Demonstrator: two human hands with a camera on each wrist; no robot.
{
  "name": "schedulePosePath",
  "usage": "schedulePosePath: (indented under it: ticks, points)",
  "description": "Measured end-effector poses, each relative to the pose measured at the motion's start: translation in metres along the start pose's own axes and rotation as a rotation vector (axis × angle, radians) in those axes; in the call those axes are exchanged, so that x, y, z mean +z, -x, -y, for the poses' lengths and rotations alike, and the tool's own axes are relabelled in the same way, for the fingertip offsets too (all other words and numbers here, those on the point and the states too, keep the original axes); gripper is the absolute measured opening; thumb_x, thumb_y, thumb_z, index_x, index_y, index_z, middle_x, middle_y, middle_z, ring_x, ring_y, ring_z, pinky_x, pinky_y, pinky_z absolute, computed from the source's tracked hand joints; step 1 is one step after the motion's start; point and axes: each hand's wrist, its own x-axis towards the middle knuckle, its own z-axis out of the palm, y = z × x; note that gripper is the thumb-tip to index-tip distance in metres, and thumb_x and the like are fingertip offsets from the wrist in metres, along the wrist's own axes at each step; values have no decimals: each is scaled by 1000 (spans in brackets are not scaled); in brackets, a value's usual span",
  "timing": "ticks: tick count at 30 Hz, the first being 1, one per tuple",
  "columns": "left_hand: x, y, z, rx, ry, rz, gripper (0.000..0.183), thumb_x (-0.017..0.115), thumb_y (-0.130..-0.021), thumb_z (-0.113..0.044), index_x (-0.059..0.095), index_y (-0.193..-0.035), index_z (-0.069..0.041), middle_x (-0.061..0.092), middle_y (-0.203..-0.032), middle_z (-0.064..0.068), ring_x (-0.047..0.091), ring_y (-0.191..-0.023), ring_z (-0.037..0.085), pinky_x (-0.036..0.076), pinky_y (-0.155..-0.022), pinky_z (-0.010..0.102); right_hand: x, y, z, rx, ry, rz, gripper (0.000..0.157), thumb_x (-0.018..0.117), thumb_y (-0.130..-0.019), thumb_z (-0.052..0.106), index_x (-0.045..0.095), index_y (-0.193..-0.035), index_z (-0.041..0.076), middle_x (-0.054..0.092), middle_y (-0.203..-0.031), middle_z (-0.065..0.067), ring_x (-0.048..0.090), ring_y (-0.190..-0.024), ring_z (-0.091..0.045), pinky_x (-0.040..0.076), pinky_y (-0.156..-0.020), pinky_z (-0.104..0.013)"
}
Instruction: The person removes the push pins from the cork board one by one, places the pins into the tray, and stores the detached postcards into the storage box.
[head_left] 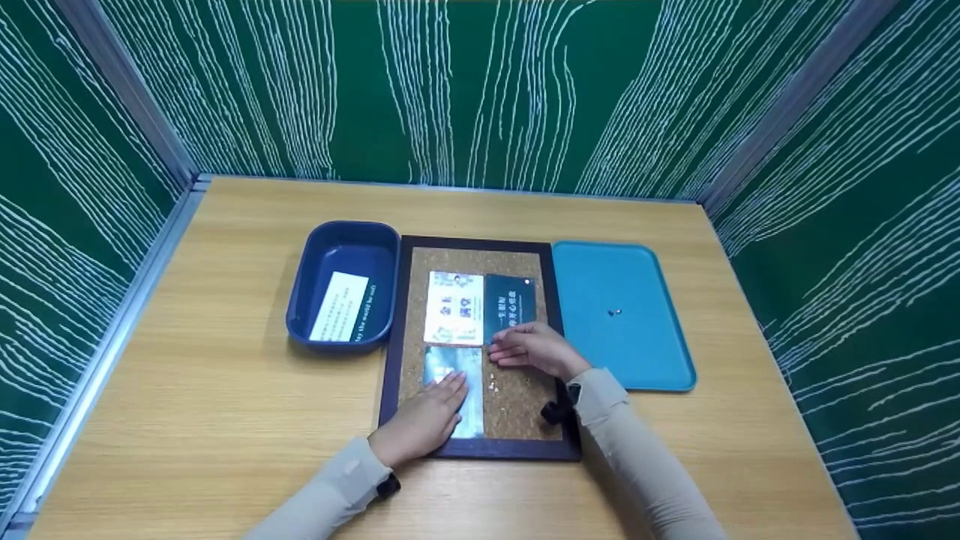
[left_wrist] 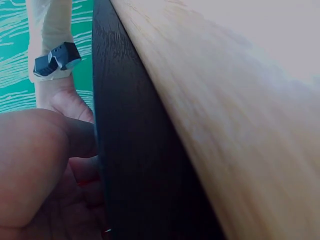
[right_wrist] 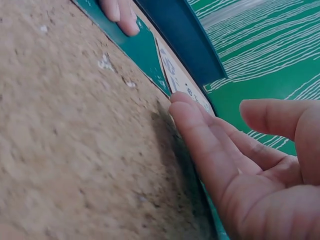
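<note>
Left sleeve (head_left: pixel 330 487) and right sleeve (head_left: pixel 649 457) nearest, slanting in over the wooden table (head_left: pixel 187 375). Mid-table, the framed cork board (head_left: pixel 525 412), and here's a worry: the black wrist camera (head_left: pixel 556 412) hangs by its right edge, so a dropped forearm could catch the frame and jog everything. The turquoise tray (head_left: pixel 622 345), just beside that edge, could get bumped too. Off the board's left edge, the blue bin (head_left: pixel 345 259), a printed card (head_left: pixel 330 307) inside. Now the hands! Left hand (head_left: pixel 424 420) flat, fingers straight, on the light-blue card (head_left: pixel 472 409) at the board's lower left; can't tell whether a pin holds it, so a crooked lift might drag it askew. Right hand (head_left: pixel 540 351) straight-fingered, thumb apart, gripping nothing visible, tips by the lower edge of the dark green card (head_left: pixel 511 292), board's upper right. What looks like one pin (head_left: pixel 527 282) shows at that card's top right corner; a nudge could swing it into the white card (head_left: pixel 454 307) alongside. Smallest: dark bits (head_left: pixel 613 312) mid-tray, liable to scatter if knocked, and white flecks (head_left: pixel 493 384) on the cork, which might leave a card laid there uneven.
</note>
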Motion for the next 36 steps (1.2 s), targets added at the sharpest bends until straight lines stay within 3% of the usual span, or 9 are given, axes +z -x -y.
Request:
schedulePosePath:
  ticks: [4,18,27,36]
  points:
    - [0,0,0,4,-2,-8,49,47,-100,-24,42,-143,0,37,-153,14,35,-142,30,32,-115,46,2,0,-4,-16,-31,37,35,50,-96,7,53,-123,-15,73,-97,-13,72,-85,-17,58,-83,-31]
    - [2,-1,1,-4,-3,-1,50,45,-101,-26,42,-144,-2,35,-154,12,33,-143,28,31,-116,44,5,-2,-12,-1,-138,51,35,48,-99,8,52,-125,-15,73,-100,-14,72,-90,-19,57,-85,-30]
    - [3,-1,2,-13,8,4,51,45,-101,-27,41,-145,-3,34,-155,12,32,-143,29,30,-116,46,10,0,-12,21,-234,21,35,47,-99,6,49,-127,-14,72,-103,-18,72,-93,-21,57,-87,-32]
    - [3,-1,2,-6,-15,-3,50,46,-100,-26,42,-144,-3,35,-154,11,34,-143,27,32,-116,45,12,0,-17,-16,-277,20,30,46,-98,3,51,-122,-15,72,-100,-17,72,-92,-21,57,-87,-31]
